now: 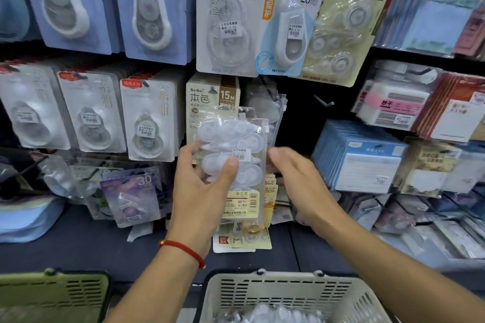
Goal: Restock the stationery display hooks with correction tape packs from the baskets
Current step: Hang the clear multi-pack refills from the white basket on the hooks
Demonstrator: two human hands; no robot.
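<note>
My left hand [203, 186] grips a clear bag of several white correction tapes [236, 149], thumb across its front, held up before the display wall. My right hand [296, 178] hovers just right of the pack with fingers relaxed, at its right edge; I cannot tell whether it touches. A bare black hook [324, 102] sticks out above and to the right of the pack. Below, a beige basket [286, 294] holds more clear packs [273, 315]. A green basket [52, 294] sits at the lower left.
Carded correction tapes [147, 118] hang in rows at left and above. Notepads and sticky-note packs [367, 160] fill hooks at right. A BoBo 15M box pack [212, 97] hangs directly behind the held pack. A dark shelf ledge [78, 244] runs below the hooks.
</note>
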